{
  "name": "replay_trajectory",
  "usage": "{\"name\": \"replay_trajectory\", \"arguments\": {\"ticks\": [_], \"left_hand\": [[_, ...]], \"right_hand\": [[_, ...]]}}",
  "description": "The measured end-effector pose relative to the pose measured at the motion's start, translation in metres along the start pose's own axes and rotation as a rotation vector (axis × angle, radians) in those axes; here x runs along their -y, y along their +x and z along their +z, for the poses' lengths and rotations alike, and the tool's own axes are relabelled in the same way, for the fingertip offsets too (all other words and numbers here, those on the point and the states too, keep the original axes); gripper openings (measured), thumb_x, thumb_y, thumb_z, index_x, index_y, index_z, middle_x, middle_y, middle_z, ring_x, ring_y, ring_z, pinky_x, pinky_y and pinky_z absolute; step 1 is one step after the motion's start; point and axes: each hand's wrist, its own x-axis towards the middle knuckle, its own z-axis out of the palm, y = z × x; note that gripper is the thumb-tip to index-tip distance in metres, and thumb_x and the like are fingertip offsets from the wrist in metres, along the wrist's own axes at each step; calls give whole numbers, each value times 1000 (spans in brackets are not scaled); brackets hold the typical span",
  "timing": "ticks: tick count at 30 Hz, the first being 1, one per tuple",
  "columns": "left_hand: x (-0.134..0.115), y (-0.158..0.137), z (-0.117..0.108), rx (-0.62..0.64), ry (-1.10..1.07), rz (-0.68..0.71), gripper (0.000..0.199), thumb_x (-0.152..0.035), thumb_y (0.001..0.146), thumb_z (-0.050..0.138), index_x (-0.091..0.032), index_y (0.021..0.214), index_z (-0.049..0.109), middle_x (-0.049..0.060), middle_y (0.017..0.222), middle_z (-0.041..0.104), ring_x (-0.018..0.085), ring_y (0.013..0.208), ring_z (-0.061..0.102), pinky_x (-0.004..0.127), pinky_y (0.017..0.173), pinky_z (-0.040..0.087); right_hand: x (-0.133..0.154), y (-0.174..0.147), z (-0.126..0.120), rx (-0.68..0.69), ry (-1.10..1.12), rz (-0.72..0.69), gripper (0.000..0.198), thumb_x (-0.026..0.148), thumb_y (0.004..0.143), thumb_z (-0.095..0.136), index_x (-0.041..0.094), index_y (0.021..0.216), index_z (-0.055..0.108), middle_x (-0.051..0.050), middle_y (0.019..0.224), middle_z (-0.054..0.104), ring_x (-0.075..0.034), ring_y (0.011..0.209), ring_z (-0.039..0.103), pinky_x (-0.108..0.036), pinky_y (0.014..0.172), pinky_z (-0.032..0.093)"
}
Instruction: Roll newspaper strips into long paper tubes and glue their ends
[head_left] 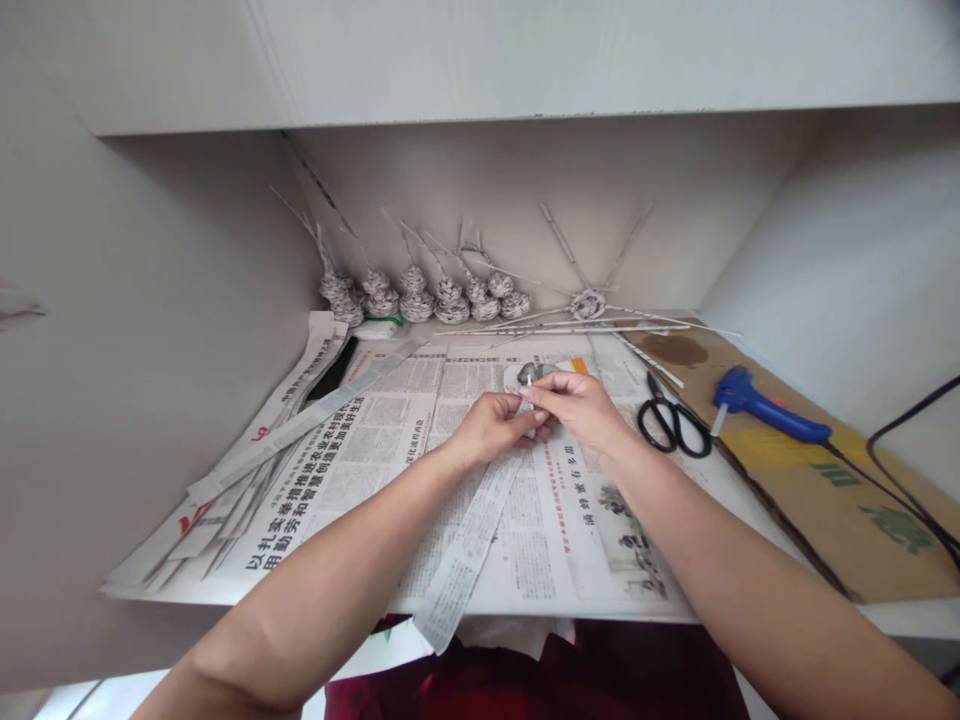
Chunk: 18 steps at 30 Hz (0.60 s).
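Observation:
A long newspaper strip runs from between my hands down over the table's front edge. My left hand is closed on it, thumb and fingers pinched near its upper end. Close against it, my right hand pinches the rolled white tip of the same strip, which pokes up between the fingertips. Part of the strip is hidden by the fingers. Under both hands lies a spread newspaper sheet. Black-handled scissors rest just right of my right hand.
Several gourd-shaped woven paper pieces stand along the back wall, near a round woven start with paper sticks. At right, a blue glue gun with a cord lies on cardboard. Newspaper strips are stacked at left.

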Motion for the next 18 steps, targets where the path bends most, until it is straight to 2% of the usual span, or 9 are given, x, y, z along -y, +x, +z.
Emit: {"name": "replay_trajectory", "arguments": {"ticks": [6,12,18], "left_hand": [[0,0,1,35,10,-24,40,-48,77,62,-8,79,66,9,75,67,16,75,64,29,67,54],[0,0,0,38,-14,-24,42,-49,76,63,-8,85,67,10,76,68,17,76,64,30,68,55],[3,-1,0,66,-11,-47,41,-47,72,67,-8,85,67,10,76,68,18,77,65,31,68,55]], "right_hand": [[0,0,2,-49,27,13,35,42,59,79,21,65,51,6,44,52,-12,31,48,-24,30,36],[4,0,-5,156,-25,7,28,43,70,71,19,79,63,3,51,57,-12,37,52,-24,34,39],[5,-2,-3,13,25,59,31,40,61,78,20,68,55,6,46,54,-13,31,50,-25,29,39]]}}
